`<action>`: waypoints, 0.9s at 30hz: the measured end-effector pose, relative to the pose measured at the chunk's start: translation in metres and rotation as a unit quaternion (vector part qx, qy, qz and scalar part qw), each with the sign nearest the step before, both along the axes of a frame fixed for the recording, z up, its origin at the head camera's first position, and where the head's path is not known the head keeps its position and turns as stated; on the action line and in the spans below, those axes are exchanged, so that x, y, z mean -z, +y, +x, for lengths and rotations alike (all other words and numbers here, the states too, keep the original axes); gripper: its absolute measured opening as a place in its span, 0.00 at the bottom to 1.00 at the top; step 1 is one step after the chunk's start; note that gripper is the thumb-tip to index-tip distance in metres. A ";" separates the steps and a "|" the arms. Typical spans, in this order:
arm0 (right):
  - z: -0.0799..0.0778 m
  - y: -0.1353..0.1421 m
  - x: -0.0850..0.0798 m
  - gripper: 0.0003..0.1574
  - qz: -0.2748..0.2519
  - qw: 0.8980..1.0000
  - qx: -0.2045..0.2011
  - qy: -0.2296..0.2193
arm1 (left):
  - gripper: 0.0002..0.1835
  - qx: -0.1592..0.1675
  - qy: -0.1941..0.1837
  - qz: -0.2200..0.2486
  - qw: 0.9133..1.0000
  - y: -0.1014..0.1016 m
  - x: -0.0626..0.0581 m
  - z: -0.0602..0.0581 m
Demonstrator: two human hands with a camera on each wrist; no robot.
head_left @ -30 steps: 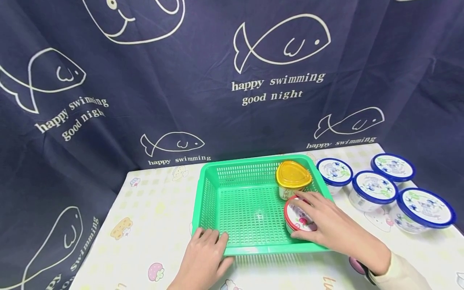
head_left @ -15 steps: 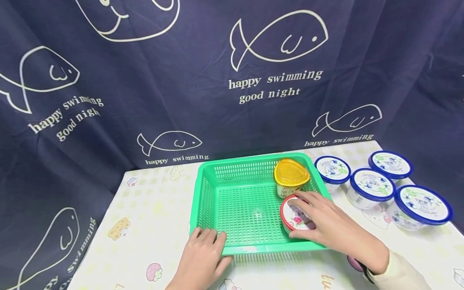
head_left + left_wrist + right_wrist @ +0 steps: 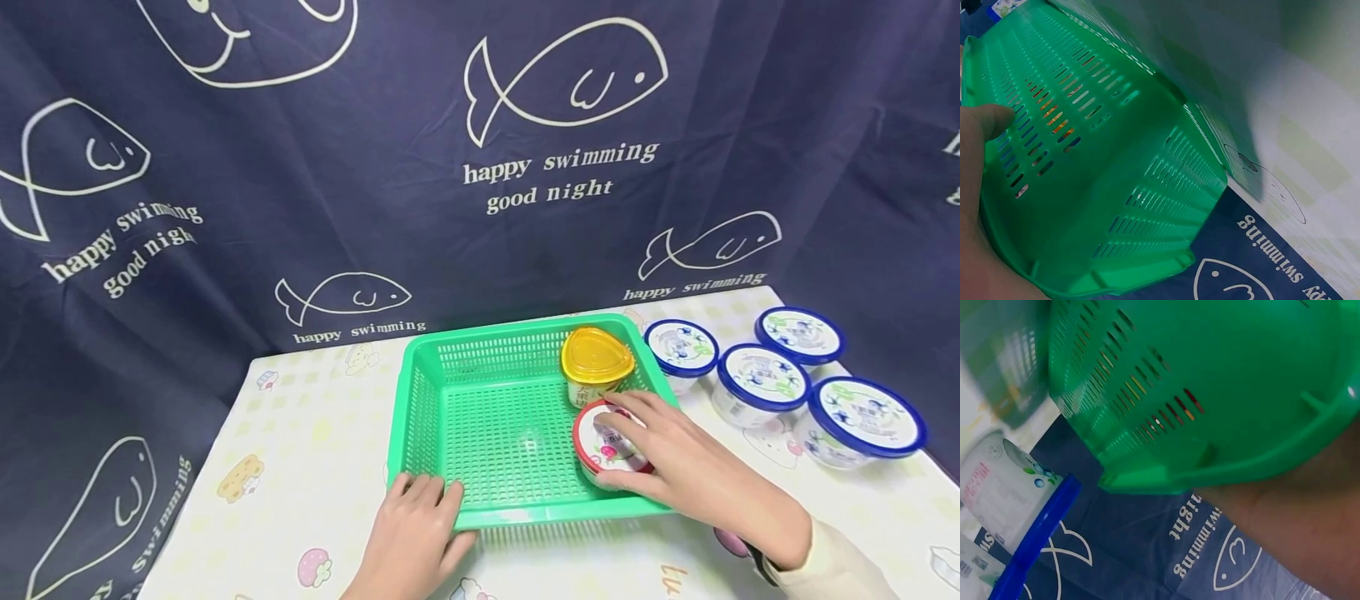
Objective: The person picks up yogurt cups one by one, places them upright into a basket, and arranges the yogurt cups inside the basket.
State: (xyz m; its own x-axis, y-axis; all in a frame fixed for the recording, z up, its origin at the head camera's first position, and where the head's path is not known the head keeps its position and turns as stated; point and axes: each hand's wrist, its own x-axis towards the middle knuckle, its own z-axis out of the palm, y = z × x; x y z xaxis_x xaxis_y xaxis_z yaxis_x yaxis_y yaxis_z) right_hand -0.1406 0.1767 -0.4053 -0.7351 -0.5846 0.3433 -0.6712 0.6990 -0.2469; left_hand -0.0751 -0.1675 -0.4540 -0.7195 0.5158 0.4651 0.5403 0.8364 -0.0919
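A green plastic basket point(image 3: 540, 515) with slotted walls stands on the table. My left hand point(image 3: 416, 533) grips its front left corner, fingers over the rim and thumb point(image 3: 988, 122) against the outer wall in the left wrist view. Inside, at the front right, is a round tub with a red-rimmed lid point(image 3: 596, 450); my right hand point(image 3: 675, 454) holds it from the right, fingers and thumb spread round the lid. Just behind it sits a small tub with a yellow rounded-triangular lid point(image 3: 596, 354). In the right wrist view the basket wall point(image 3: 1254, 375) hides the right fingers.
Several white tubs with blue-rimmed lids point(image 3: 765, 375) stand close together on the table to the right of the basket. A patterned cloth point(image 3: 292, 442) covers the table. Behind it hangs a dark blue curtain point(image 3: 390, 192) with white fish drawings.
The head view has shifted slightly, so everything sits a little further left. Both hands keep their places on the basket and the red-lidded tub.
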 end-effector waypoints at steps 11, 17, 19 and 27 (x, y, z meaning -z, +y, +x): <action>0.005 0.012 -0.023 0.37 -0.007 1.000 0.016 0.002 | 0.16 -0.003 -0.002 -0.002 1.000 0.001 -0.001 0.000; 0.004 0.022 -0.034 0.32 -0.016 0.999 0.028 0.011 | 0.15 -0.002 0.000 0.002 1.000 0.001 -0.001 0.001; 0.003 0.026 -0.037 0.32 -0.019 0.999 0.035 0.019 | 0.16 -0.002 0.000 0.002 1.000 0.001 0.000 0.001; 0.000 0.046 -0.047 0.35 -0.046 0.996 0.073 0.036 | 0.17 -0.001 0.006 0.003 1.000 0.001 0.000 0.001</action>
